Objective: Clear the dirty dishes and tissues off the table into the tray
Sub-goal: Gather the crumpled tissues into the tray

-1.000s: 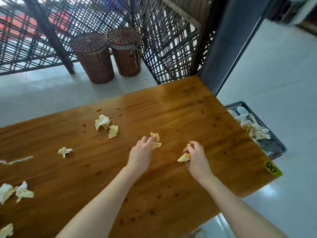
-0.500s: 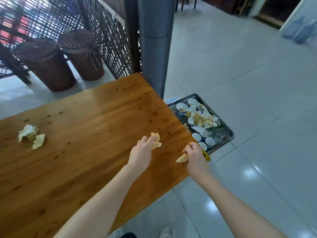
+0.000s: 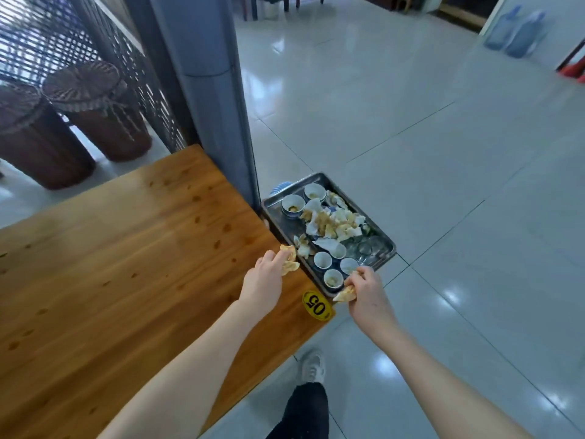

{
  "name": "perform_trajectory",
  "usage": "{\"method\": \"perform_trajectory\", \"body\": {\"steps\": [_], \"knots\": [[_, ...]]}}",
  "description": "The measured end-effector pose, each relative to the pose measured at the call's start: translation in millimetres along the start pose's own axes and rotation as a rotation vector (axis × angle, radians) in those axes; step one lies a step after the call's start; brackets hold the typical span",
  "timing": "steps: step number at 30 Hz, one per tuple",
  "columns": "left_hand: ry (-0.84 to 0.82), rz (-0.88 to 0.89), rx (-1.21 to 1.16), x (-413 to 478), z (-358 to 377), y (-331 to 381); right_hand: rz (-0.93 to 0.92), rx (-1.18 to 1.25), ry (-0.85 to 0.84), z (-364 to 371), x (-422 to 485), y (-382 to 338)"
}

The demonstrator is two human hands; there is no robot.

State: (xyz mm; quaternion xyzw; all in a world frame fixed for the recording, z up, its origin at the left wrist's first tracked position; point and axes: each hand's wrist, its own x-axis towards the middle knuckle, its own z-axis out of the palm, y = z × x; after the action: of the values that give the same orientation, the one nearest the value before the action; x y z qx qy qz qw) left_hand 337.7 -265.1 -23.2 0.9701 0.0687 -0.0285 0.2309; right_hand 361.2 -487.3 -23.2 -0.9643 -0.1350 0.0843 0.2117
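Bare forearms, no sleeves; black trouser leg (image 3: 305,410); white sneaker (image 3: 313,366).

Grey pillar (image 3: 205,90): upright, smooth, horizontal seam partway up.
Dark lattice screen (image 3: 47,36): left of pillar, running up against it.
Two brown wicker drums (image 3: 104,112) (image 3: 31,137): left of pillar, before screen, side by side, woven lids on.
Pale glossy floor tiles (image 3: 443,185): right of pillar, light glare spots.
Two blue water bottles (image 3: 503,28) (image 3: 527,33): far right of pillar, touching, blurred.
Yellow oval sticker (image 3: 318,305): reads 05, well nearer camera than pillar base.
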Motion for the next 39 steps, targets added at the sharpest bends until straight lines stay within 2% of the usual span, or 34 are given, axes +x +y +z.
{"method": "perform_trajectory", "body": {"steps": [7,13,20,25,33,36,39], "knots": [[-0.009,-0.001,-0.047,83.5,29.4,39.0,0.069,-0.016,-0.009,-29.9,66.2,63.1],[-0.093,-0.019,-0.034,147.1,46.4,71.7,0.116,0.023,0.023,-57.0,123.3,105.1],[-0.118,-0.076,-0.047,203.3,56.6,94.6,0.108,0.052,-0.063,-58.3,177.8,134.3],[-0.060,-0.173,-0.067,243.9,70.2,106.8,0.044,0.060,-0.161,-50.8,236.2,144.8],[-0.050,-0.349,-0.099,303.3,90.8,122.1,-0.167,0.046,-0.355,-32.3,314.0,160.8],[-0.031,-0.382,-0.144,320.3,91.8,118.6,-0.215,0.039,-0.404,-24.0,335.0,166.2],[-0.081,-0.397,-0.254,328.6,93.0,115.8,-0.235,0.079,-0.445,-19.7,350.0,168.0]]}}
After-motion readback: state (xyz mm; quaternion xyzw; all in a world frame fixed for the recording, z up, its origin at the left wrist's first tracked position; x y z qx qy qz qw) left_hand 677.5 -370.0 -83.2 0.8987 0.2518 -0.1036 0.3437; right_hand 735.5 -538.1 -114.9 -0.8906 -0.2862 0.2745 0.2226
